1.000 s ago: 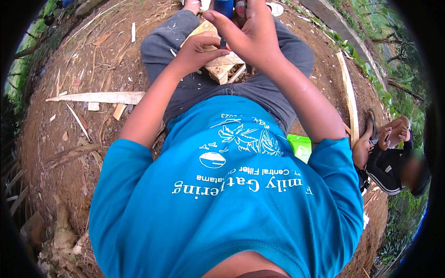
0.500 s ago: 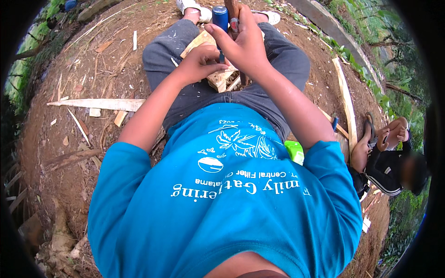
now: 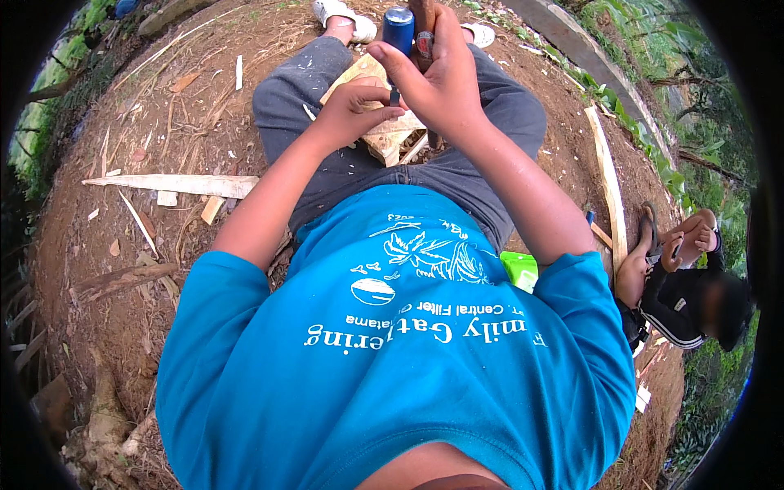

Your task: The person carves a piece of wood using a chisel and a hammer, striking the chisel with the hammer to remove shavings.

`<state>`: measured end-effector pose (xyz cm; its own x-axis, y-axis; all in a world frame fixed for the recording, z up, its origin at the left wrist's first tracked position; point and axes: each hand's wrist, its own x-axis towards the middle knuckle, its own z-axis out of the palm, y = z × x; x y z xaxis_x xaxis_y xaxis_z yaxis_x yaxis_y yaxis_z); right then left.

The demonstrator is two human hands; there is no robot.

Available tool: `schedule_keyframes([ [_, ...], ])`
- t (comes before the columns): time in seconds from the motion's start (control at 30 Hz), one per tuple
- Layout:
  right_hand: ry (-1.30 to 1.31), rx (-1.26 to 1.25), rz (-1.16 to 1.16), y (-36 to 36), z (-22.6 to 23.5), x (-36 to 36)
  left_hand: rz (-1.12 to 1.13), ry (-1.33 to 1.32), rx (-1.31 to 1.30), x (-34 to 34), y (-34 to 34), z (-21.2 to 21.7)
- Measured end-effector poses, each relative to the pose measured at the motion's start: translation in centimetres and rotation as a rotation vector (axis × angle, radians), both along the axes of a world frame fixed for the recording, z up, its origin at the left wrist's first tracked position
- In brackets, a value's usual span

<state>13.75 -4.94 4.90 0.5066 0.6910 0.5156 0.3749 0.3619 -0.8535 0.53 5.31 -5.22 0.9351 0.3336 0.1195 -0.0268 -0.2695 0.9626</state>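
Between my thighs lies a pale, rough-cut wood block [image 3: 388, 147]. Over it stands what looks like a chisel with a thick blue handle [image 3: 398, 31] and a narrow dark blade. My left hand [image 3: 353, 113] is closed, pinching the blade low down, close to the wood. Just right of the chisel, my right hand [image 3: 447, 82] wraps round a brown wooden handle [image 3: 424, 23], its thumb stretched toward the blue handle. The head of that wooden-handled tool cannot be made out behind the hand.
A long pale wood strip [image 3: 175, 184] and offcuts lie on the dirt at left. Another long plank [image 3: 608, 180] lies at right, near a seated person [image 3: 682, 278]. A bright green packet [image 3: 519, 270] is beside my right hip.
Both hands and the two tools have shifted slightly to the right. My grip on each looks the same.
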Motion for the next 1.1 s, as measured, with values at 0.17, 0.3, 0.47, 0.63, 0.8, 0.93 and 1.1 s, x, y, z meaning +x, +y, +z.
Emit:
schedule_keyframes([
  [0.17,-0.112,-0.241,-0.133,-1.6,-1.4,-0.3,-0.088,-0.052,0.293,0.0,-0.2,0.0],
  [0.3,0.099,-0.159,-0.04,-2.1,-0.1,-0.4,-0.059,-0.078,0.153,0.0,0.0,-0.3],
  [0.47,0.31,-0.149,-0.047,-2.7,2.9,1.4,0.036,-0.021,-0.138,0.4,0.5,-0.2],
  [0.63,0.28,-0.101,-0.063,-2.5,3.5,2.1,0.03,0.03,-0.139,0.4,0.0,0.8],
  [0.8,0.23,-0.15,-0.1,-1.7,2.6,1.9,-0.006,0.049,-0.064,0.5,-0.6,1.1],
  [0.93,0.264,-0.129,0.003,-1.8,2.2,1.8,0.008,0.01,0.098,0.8,-0.7,0.6],
  [1.1,0.193,-0.175,-0.025,-1.2,1.8,1.5,0.022,0.046,0.126,0.7,-0.5,0.4],
])
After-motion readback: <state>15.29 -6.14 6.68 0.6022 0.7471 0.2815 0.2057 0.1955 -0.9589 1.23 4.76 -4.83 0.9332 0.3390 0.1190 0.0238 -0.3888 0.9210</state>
